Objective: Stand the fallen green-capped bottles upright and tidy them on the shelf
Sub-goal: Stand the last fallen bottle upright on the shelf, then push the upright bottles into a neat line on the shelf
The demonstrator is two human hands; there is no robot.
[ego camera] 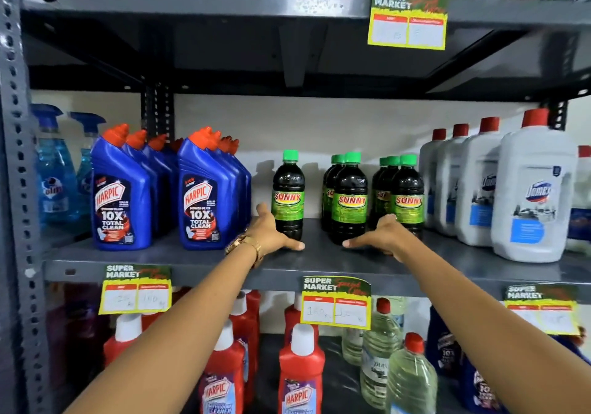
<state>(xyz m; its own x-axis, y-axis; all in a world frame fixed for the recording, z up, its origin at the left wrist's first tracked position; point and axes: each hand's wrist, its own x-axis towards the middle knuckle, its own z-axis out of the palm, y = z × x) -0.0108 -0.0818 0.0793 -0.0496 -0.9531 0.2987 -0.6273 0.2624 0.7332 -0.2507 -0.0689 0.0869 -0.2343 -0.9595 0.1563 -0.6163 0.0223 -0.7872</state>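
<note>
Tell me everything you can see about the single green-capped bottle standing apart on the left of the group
The lone bottle stands upright on the grey middle shelf, apart from the other green-capped bottles. It looks like clear plastic holding dark liquid, with a green screw cap and a green "SUNNY" label. The left hand cups its base, thumb in front; a gold watch sits on that wrist.

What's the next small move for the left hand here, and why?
Probably slide the lone bottle rightward with the left hand toward the middle row. All green-capped bottles stand upright already, but this one sits apart from the two rows, leaving an uneven gap.
</note>
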